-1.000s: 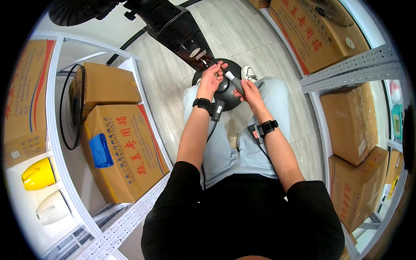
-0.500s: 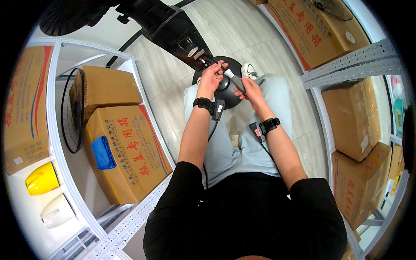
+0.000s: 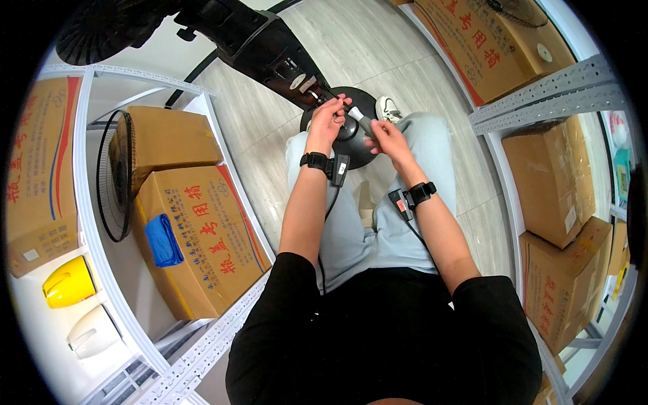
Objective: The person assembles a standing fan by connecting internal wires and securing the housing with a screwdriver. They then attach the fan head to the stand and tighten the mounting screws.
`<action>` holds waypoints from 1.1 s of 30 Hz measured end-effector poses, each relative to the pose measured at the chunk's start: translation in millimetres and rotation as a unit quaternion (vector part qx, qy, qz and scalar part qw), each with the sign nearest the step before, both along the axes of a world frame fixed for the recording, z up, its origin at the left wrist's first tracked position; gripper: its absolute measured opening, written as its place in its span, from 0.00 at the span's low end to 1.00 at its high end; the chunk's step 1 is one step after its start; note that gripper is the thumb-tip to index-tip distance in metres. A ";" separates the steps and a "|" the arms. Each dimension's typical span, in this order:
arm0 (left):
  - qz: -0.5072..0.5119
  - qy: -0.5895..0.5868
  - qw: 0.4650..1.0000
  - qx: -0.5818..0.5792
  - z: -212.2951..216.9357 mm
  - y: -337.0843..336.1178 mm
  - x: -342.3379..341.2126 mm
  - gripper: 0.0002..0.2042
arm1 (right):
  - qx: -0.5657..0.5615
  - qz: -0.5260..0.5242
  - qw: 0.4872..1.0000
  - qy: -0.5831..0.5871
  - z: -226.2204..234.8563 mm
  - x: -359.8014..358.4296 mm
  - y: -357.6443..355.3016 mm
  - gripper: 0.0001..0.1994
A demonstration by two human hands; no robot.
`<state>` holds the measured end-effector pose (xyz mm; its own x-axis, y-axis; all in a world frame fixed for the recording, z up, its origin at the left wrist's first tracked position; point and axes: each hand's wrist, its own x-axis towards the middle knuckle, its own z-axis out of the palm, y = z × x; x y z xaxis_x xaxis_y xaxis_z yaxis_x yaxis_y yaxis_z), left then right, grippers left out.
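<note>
Both forearms are being held stretched forward over the lap, wrists banded in black. The left hand (image 3: pixel 329 116) is being pressed against the lower end of the black fan column (image 3: pixel 260 44), fingers curled there; what the grip is closing on cannot be told. The right hand (image 3: pixel 386 137) is being kept closed around a grey-handled tool (image 3: pixel 360 120), its tip being pointed at the column just above the round fan base (image 3: pixel 351 143) on the floor. Boxes (image 3: pixel 196 236) are being stored on the left shelf (image 3: pixel 101 270).
</note>
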<state>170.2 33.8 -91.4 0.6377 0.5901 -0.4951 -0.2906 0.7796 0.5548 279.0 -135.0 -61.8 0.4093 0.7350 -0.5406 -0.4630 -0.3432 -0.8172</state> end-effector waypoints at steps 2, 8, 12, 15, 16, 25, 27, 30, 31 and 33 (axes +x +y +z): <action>0.000 0.020 1.000 0.007 -4.0 1.1 -0.1 0.10 | 0.036 0.045 0.988 -0.144 -5.2 -2.7 -3.5 0.20; 0.031 0.082 0.996 0.018 -3.2 -0.7 1.0 0.10 | 0.000 0.028 0.999 -0.026 -10.3 1.9 -3.0 0.23; -0.001 0.002 1.000 0.002 7.5 -4.1 1.3 0.10 | 0.008 0.004 0.994 0.112 0.5 9.1 -6.3 0.23; -0.001 0.020 1.000 0.022 3.9 -2.9 1.2 0.10 | 0.022 0.028 0.999 -0.024 -11.5 -0.2 -1.9 0.24; 0.002 0.032 0.999 0.026 3.6 -3.8 2.5 0.10 | 0.029 0.038 0.995 -0.087 -15.5 0.6 -3.5 0.24; 0.009 0.022 1.000 0.001 4.1 -3.3 0.9 0.11 | -0.008 0.000 0.998 0.068 -0.8 8.3 -5.8 0.23; 0.006 0.011 1.000 0.002 5.4 -3.7 0.5 0.12 | -0.007 0.006 0.997 0.074 -2.9 9.3 -5.3 0.23; 0.005 0.017 1.000 0.012 3.5 -2.9 0.2 0.12 | 0.035 0.020 0.986 -0.161 -14.0 -6.2 -5.6 0.22; 0.004 0.018 1.000 0.015 3.4 -3.3 1.4 0.11 | 0.039 0.021 0.983 -0.179 -18.8 -4.7 -6.0 0.22; 0.004 0.021 1.000 0.012 3.1 -3.2 2.0 0.10 | 0.049 0.025 0.975 -0.214 -18.8 -1.4 -4.8 0.22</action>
